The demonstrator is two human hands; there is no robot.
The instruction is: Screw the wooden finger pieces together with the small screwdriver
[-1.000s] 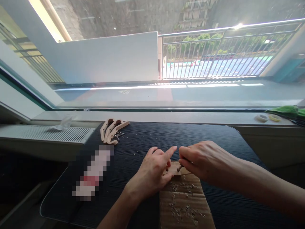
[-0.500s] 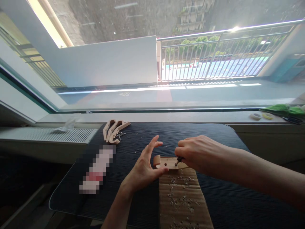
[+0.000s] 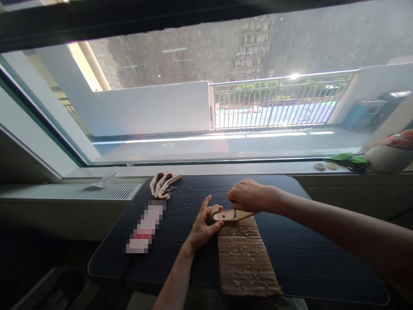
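A pale wooden hook (image 3: 228,215) with a curled left end and a dark screw hole lies across the far end of a brown corrugated cardboard piece (image 3: 245,258). My left hand (image 3: 203,226) holds the curled end, thumb on the near side and fingers behind, the index finger stretched up. My right hand (image 3: 247,195) is wrapped round a screwdriver, its handle hidden in the fist. The thin metal shaft of the screwdriver (image 3: 235,213) stands upright on the hook, right of the hole. Whether a screw sits under its tip is too small to tell.
Several similar wooden hooks (image 3: 161,185) lie at the table's far left with loose screws (image 3: 171,189) beside them. A blurred pinkish item (image 3: 146,228) is nearer. The black table (image 3: 306,241) meets a window sill (image 3: 290,169) holding tape rolls (image 3: 320,166) and a green cloth (image 3: 346,160).
The view has tilted up. The screwdriver, slanted before, now stands upright, with my right hand above it. My left fingers have closed in on the hook's curled end.
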